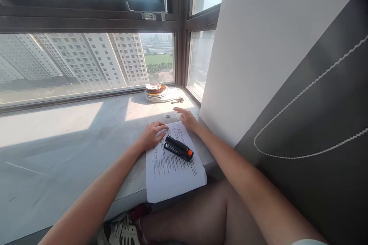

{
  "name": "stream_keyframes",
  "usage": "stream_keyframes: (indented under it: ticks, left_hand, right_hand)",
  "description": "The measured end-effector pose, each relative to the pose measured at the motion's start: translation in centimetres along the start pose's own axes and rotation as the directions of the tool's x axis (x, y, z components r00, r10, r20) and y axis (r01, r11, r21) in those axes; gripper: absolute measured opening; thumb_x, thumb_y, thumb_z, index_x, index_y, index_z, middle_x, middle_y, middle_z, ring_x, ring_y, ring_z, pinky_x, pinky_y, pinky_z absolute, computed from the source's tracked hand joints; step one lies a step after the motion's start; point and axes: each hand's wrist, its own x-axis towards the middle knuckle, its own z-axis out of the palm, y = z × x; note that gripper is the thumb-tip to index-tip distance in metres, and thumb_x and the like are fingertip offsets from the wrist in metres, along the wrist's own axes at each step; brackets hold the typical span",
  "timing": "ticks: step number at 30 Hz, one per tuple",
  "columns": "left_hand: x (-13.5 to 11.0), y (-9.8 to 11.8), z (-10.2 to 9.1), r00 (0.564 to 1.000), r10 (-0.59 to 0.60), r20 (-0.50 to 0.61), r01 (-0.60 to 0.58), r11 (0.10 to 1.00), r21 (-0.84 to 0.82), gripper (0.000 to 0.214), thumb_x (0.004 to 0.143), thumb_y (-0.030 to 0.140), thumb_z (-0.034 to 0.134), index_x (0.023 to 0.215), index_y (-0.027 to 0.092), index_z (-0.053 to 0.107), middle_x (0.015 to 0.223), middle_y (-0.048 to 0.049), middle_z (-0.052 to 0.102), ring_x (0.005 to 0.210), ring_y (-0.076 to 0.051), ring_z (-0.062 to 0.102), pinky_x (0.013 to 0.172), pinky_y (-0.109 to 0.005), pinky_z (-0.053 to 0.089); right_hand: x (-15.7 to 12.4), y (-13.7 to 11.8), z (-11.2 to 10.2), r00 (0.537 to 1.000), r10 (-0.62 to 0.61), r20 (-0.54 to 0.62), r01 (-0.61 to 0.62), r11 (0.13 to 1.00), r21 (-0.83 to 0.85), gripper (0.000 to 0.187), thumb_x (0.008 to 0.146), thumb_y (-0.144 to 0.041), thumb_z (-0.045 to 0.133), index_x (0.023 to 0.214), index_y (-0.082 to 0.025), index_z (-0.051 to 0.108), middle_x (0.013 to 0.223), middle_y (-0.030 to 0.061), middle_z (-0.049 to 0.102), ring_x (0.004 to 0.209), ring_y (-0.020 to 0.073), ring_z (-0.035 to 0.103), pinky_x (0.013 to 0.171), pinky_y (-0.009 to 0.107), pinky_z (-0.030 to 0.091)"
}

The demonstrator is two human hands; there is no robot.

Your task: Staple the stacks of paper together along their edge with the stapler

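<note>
A printed sheet of paper (pixel 172 172) lies on the grey window ledge (pixel 71 138), its near end hanging over the ledge's front edge. A black stapler with an orange tip (pixel 178 148) rests across the sheet. My left hand (pixel 151 134) lies on the paper's far left corner with its fingers curled loosely down, holding nothing. My right hand (pixel 186 116) is flat at the paper's far right corner, fingers stretched out toward a few small dark staples (pixel 168 116) on the ledge.
A stack of plates (pixel 156 92) stands in the far corner by the window, a small dark object (pixel 178 100) beside it. A white wall panel (pixel 258 46) and a dark blind with a bead cord (pixel 310 115) close off the right. My knee and a shoe (pixel 123 229) show below the ledge.
</note>
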Motion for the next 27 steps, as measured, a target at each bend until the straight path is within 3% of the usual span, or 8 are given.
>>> stream_keyframes:
  ticks: [4,8,13,18,23,27]
  left_hand:
    - [0.1,-0.3,0.2,0.995,-0.066,-0.068,0.066,0.998,-0.013,0.042,0.105,0.035,0.048,0.138,0.022,0.070,0.148,-0.0136,0.063,0.139,-0.033,0.059,0.120,-0.057,0.045]
    - [1.5,0.0,0.8,0.984,-0.142,-0.109,0.141,0.990,-0.018,0.049,0.105,0.031,0.045,0.150,0.020,0.061,0.165,-0.0134,0.052,0.155,-0.032,0.046,0.129,-0.055,0.038]
    - [4.8,0.6,3.0,0.977,-0.213,0.002,0.212,0.975,0.060,0.063,0.110,0.041,0.045,0.168,0.018,0.041,0.180,-0.0166,0.025,0.168,-0.037,0.019,0.133,-0.062,0.023]
    - [6.4,-0.3,4.4,0.973,-0.223,0.058,0.212,0.965,0.155,0.063,0.111,0.050,0.043,0.167,0.021,0.044,0.179,-0.0190,0.027,0.166,-0.040,0.023,0.130,-0.069,0.021]
    - [5.0,-2.1,3.1,0.977,-0.188,0.097,0.167,0.968,0.187,0.059,0.114,0.044,0.031,0.170,0.027,0.038,0.180,-0.0142,0.027,0.167,-0.034,0.025,0.131,-0.067,0.022]
    - [1.7,-5.2,0.2,0.954,-0.277,0.111,0.248,0.942,0.226,0.062,0.113,0.046,0.028,0.171,0.027,0.036,0.180,-0.0112,0.027,0.167,-0.033,0.024,0.132,-0.066,0.019]
  right_hand:
    - [-4.1,-0.1,-1.5,0.987,0.074,-0.139,-0.075,0.997,0.001,0.046,0.093,-0.009,0.040,0.119,-0.023,0.075,0.117,0.0056,0.079,0.108,0.0217,0.070,0.099,0.037,0.055]
    - [-6.1,0.1,-2.2,0.933,0.234,-0.273,-0.230,0.972,0.049,0.039,0.091,-0.009,0.040,0.109,-0.022,0.072,0.099,0.0041,0.079,0.095,0.0208,0.071,0.089,0.033,0.053]
    - [-5.6,0.0,-2.3,0.942,0.274,-0.192,-0.291,0.954,-0.066,0.035,0.088,-0.006,0.043,0.094,-0.022,0.073,0.092,0.0044,0.078,0.093,0.0225,0.068,0.086,0.032,0.050]
    - [-5.5,0.0,-2.5,0.947,0.274,-0.166,-0.291,0.952,-0.091,0.034,0.086,-0.003,0.045,0.086,-0.021,0.074,0.093,0.0052,0.078,0.095,0.0226,0.068,0.091,0.032,0.051]
    - [-5.7,0.1,-2.6,0.945,0.292,-0.148,-0.308,0.947,-0.097,0.037,0.086,-0.002,0.044,0.089,-0.021,0.076,0.095,0.0048,0.078,0.098,0.0217,0.068,0.090,0.030,0.051]
    - [-5.8,0.0,-2.7,0.944,0.299,-0.140,-0.314,0.944,-0.104,0.039,0.087,-0.001,0.043,0.093,-0.020,0.077,0.095,0.0061,0.078,0.102,0.0228,0.067,0.088,0.030,0.051]
